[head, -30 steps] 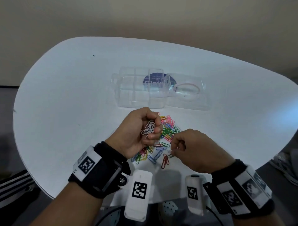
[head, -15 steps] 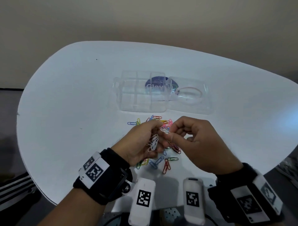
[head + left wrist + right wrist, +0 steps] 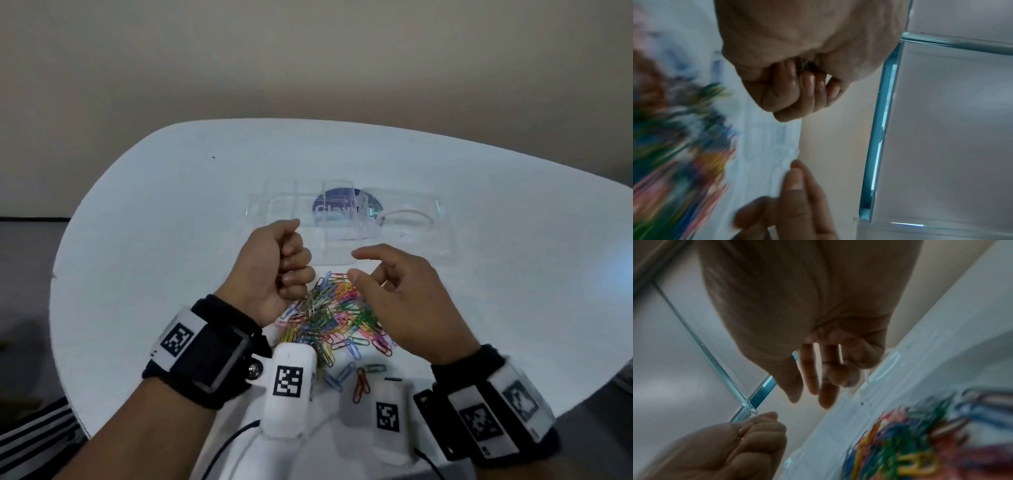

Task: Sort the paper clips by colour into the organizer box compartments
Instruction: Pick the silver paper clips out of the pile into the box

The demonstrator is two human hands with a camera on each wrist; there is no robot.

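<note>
A heap of paper clips in many colours lies on the white table; it is blurred in the wrist views. Behind it stands the clear organizer box, its compartments showing no clips. My left hand is a raised fist just in front of the box's left part. The left wrist view shows a glint of silvery clips inside the fist. My right hand hovers over the heap's right side, fingers relaxed and holding nothing.
The box's clear lid lies open to the right with a rubber band in it. A red clip and a few others lie loose near the front edge. Two white marker-tagged devices stand there.
The hands, which met over the heap, have parted. My left fist has risen toward the box with the silvery clips now hidden inside. My right hand has opened and pulled right.
</note>
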